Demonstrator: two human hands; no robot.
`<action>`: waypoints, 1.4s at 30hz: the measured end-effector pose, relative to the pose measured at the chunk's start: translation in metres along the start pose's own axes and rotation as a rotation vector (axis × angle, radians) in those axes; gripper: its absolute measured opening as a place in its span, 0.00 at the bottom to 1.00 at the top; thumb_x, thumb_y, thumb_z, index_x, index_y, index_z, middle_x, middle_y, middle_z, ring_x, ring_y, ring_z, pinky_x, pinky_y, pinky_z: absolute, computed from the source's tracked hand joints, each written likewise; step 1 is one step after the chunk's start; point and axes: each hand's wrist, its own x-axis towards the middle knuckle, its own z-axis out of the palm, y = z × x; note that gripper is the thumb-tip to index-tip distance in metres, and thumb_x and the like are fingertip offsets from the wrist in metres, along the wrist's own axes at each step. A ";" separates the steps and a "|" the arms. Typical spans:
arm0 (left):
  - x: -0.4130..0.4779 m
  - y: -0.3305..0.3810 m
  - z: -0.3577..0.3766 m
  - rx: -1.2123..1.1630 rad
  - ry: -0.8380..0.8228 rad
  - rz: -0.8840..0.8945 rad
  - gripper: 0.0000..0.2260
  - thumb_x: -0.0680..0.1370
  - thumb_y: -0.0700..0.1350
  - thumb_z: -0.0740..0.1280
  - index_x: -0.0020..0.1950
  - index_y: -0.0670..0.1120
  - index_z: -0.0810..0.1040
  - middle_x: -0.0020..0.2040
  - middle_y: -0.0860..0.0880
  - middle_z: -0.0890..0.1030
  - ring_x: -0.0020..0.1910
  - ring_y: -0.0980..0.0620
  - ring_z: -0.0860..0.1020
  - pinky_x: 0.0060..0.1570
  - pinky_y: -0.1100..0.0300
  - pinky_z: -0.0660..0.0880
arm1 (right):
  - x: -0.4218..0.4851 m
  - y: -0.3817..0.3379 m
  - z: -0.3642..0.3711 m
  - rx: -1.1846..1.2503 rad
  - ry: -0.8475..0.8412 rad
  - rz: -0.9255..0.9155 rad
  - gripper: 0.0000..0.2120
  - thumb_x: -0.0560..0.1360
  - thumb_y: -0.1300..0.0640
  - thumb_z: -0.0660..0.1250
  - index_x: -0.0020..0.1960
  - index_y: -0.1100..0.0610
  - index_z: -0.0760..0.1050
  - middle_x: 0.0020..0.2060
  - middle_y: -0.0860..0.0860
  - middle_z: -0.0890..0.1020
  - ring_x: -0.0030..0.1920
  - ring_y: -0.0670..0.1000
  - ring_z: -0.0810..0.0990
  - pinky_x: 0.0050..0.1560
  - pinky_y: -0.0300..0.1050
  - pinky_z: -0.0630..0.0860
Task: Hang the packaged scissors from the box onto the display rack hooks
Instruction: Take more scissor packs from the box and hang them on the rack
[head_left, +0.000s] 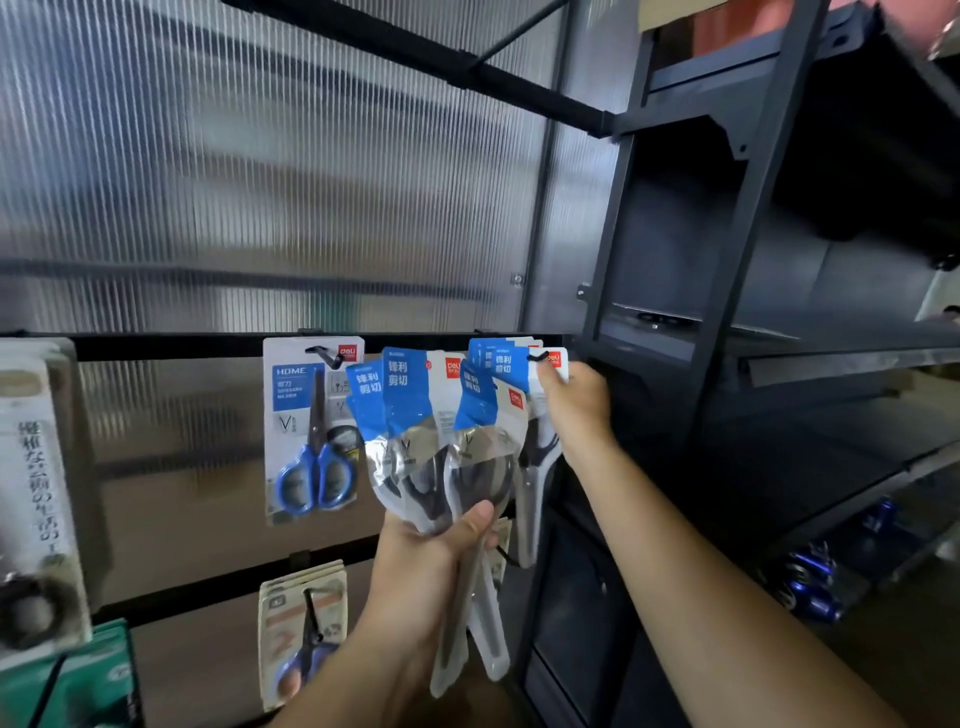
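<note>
- Right hand (574, 408) pinches blue-and-white carded scissors pack (543, 447) at black wire hook (538, 357); others seemingly hung behind
- Left hand (441, 551) grips fanned bundle of unhung packs (410, 415)

Light: you get soft, diffuse light through the ribbed panel (270, 171) at the back; brightness is moderate.
Shadow: the shelving (675, 249) on your right sits dark, with its detail lost.
Glare: the packs (410, 415) in your left hand (431, 551) show a pale sheen on the plastic.
Blur: streaks smear the panel and the card (36, 467) at the left edge; the centre is sharper.
Distortion: your wide lens bends bars and uprights near the edges.
</note>
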 end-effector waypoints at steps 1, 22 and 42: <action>0.000 -0.002 -0.001 0.003 -0.004 -0.002 0.14 0.76 0.37 0.70 0.61 0.43 0.78 0.48 0.45 0.86 0.43 0.50 0.85 0.35 0.65 0.79 | 0.001 0.001 0.004 0.005 0.007 0.006 0.08 0.78 0.57 0.65 0.47 0.62 0.78 0.39 0.54 0.80 0.40 0.52 0.77 0.34 0.40 0.69; 0.014 -0.015 0.027 -0.081 -0.020 0.028 0.19 0.75 0.34 0.70 0.65 0.43 0.76 0.56 0.45 0.84 0.57 0.47 0.82 0.59 0.51 0.75 | -0.065 0.010 -0.033 0.358 -0.229 0.038 0.13 0.75 0.58 0.71 0.58 0.52 0.74 0.49 0.50 0.84 0.48 0.47 0.84 0.47 0.42 0.81; 0.010 -0.004 0.028 -0.126 0.085 0.054 0.13 0.78 0.43 0.69 0.62 0.49 0.77 0.50 0.50 0.86 0.45 0.53 0.85 0.34 0.67 0.78 | -0.021 0.007 -0.023 0.141 -0.002 -0.154 0.18 0.78 0.66 0.63 0.65 0.57 0.77 0.60 0.50 0.81 0.57 0.45 0.78 0.57 0.35 0.73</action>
